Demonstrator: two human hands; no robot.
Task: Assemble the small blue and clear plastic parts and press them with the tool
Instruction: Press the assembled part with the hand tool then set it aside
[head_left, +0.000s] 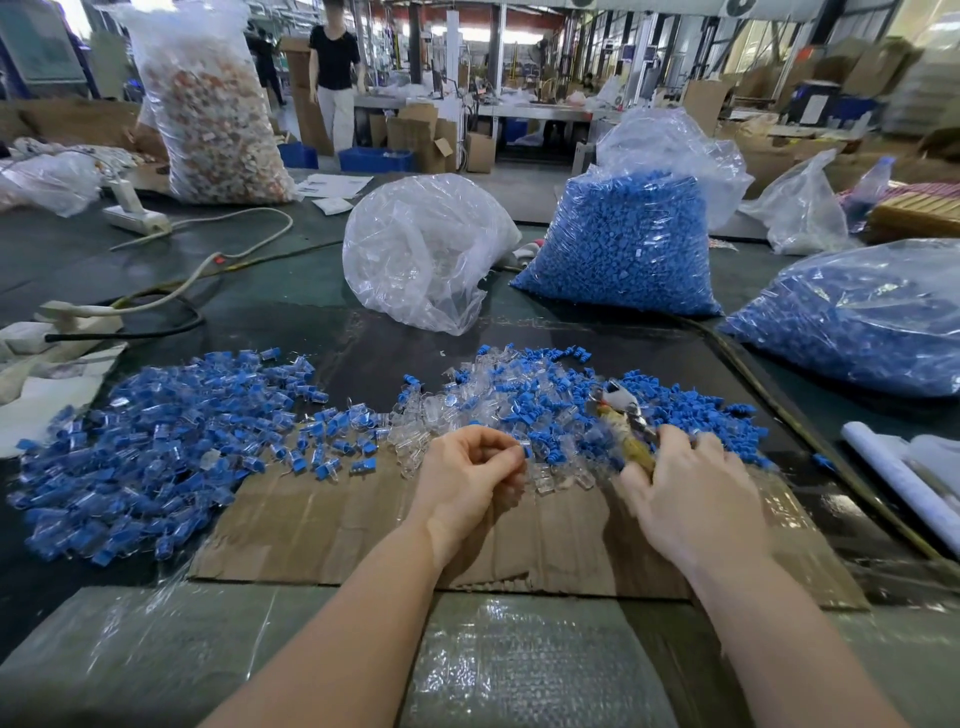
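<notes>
On the cardboard sheet (322, 525) before you, stock stands as follows.

Finished lot: a broad heap of assembled pieces (145, 447), blue insert seated in clear shell, spread to your left. By its bulk, a good share of the work looks done.

Unfinished lot: a mixed pile of loose clear shells (457, 410) at centre, running into loose blue parts (696, 410) on the right. Both remain plentiful. Reserve stock behind: one bag of clear parts (421, 254), two bags of blue parts (623, 244), the nearer to the right (852, 322). Much is left, on that showing.

Piece in hand: one small clear-and-blue part (523, 449), pinched at the fingertips of your left hand (467, 478). Whether its halves are fully seated is too small to tell.

Left hand: knuckles up, fingers curled inward, thumb and forefinger closed on the part, just above the near edge of the clear pile.

Right hand (691, 488): palm down, fingers wrapped about the handle of the pressing tool (626, 421), whose head points up and away over the blue parts. Blurred; its working end is not legible.

Pressing of this piece appears not yet made.
</notes>
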